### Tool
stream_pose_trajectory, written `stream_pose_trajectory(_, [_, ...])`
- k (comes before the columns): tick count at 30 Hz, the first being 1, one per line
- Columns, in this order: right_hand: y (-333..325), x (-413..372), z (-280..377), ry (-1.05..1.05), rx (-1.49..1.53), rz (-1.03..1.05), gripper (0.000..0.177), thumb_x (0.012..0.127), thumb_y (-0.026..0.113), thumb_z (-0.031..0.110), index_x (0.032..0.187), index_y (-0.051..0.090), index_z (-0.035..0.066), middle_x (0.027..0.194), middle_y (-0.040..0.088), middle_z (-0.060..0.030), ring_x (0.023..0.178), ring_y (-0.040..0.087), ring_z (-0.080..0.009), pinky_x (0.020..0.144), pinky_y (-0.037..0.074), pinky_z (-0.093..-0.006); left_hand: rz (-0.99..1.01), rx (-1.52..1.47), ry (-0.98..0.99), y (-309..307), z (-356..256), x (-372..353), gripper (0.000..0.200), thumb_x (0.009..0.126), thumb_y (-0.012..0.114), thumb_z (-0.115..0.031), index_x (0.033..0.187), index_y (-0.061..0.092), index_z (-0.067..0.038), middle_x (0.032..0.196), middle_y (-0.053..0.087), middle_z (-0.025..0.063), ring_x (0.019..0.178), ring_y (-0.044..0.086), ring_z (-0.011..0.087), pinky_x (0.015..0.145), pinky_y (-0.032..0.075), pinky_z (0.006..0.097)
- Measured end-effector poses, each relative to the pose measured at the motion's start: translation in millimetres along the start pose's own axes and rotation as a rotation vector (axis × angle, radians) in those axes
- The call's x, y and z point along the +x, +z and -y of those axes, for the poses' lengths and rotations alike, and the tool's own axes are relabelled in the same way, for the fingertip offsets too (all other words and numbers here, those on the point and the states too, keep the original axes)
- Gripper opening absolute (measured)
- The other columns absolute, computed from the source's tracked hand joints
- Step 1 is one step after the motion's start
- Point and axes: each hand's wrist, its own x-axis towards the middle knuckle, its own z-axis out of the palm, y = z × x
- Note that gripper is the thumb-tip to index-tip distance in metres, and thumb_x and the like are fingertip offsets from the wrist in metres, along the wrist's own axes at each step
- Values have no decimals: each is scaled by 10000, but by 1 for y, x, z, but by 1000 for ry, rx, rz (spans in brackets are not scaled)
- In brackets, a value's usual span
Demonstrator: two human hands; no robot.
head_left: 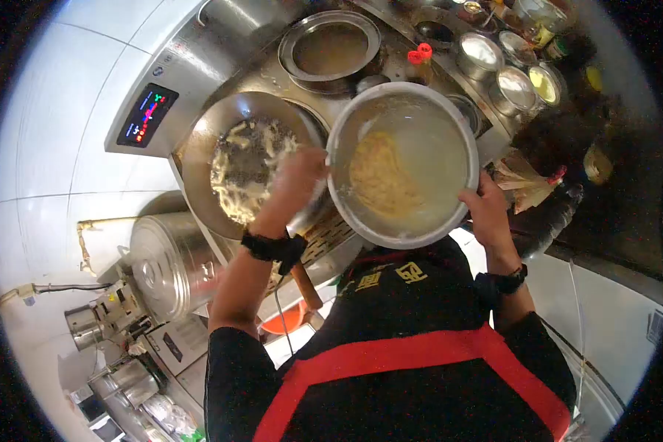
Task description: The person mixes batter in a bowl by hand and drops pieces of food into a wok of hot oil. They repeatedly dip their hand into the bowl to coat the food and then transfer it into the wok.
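Observation:
My right hand (488,210) grips the right rim of a large metal bowl (444,155), thumb on the edge. A yellowish heap of battered strips (387,173) lies in the bowl's left part, with pale wet residue around it. My left hand (300,177) is over the right side of a wide wok (199,158), close to the bowl's left rim. Motion smears its fingers, so I cannot make out their grip. In the wok, pale battered strips (232,199) float in dark bubbling oil, mostly in a ring.
Behind the bowl sits a round metal pan (331,51) of brownish liquid. Red-capped bottles (420,55) and several seasoning tins (480,53) stand at the back right. A lit control panel (147,114) is left of the wok, a lidded steel pot (171,265) below it.

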Motion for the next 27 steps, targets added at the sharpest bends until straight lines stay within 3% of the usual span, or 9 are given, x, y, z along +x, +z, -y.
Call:
stream_pose_trajectory(1, [3,2,-4,-67,57,26,486,756,560,65,1232,537,-29,1061,634,-120,906,594,-177,826,478,-310,-43,168,205,20,-5,-5,246,839,628,-235,964,656,-25,910,668,144,837,643,296,723,508,389])
stream_pose_trajectory(2, [4,3,-4,-14,10,33,491,762,552,53,1247,527,-16,1023,639,-105,873,594,-168,797,484,-304,-51,164,197,29,-24,-7,246,839,628,-235,964,656,-25,910,668,144,837,643,296,723,508,389])
stream_pose_trajectory(4, [11,-1,6,5,13,52,490,760,552,54,1245,530,-11,1013,639,-101,868,591,-164,791,484,-304,179,323,-3,37,-63,-6,226,794,642,-212,903,640,-14,870,642,176,839,623,350,736,503,421])
stream_pose_trajectory(9, [19,-11,19,44,-97,68,492,758,562,63,1245,534,1,989,642,-90,846,586,-156,773,484,-301,199,266,-187,83,-69,-8,112,752,618,-164,738,610,-54,733,592,125,756,608,307,667,489,436])
stream_pose_trajectory(11, [20,-14,17,21,-57,50,469,768,576,74,1230,542,1,971,649,-91,831,591,-157,757,489,-293,-23,586,211,144,-21,-14,62,753,588,-136,727,599,-81,736,585,94,751,599,273,646,488,410])
stream_pose_trajectory(14, [16,-7,-4,-7,-44,67,453,779,580,91,1220,537,-4,1001,641,-116,830,599,-173,750,500,-303,170,231,-80,95,-58,-18,59,750,583,-124,769,595,-69,781,581,104,802,593,287,675,484,416])
stream_pose_trajectory(17, [24,-19,17,47,21,18,419,768,563,62,1180,547,-19,1008,633,-110,838,603,-182,752,501,-304,96,20,11,125,-20,-11,100,740,602,-145,794,587,-61,803,601,132,844,607,322,706,493,437])
stream_pose_trajectory(23, [25,-20,21,121,95,4,414,768,548,13,1180,536,-29,1016,628,-93,855,604,-180,762,501,-297,114,285,165,67,-55,-8,122,720,638,-95,836,612,-67,817,632,126,830,624,337,693,507,430])
stream_pose_trajectory(27, [28,-23,30,119,42,13,433,771,540,-5,1203,521,-29,1032,622,-81,877,600,-174,784,496,-300,122,332,57,36,-64,-9,167,706,662,-81,870,630,-73,836,631,133,839,620,340,704,506,426])
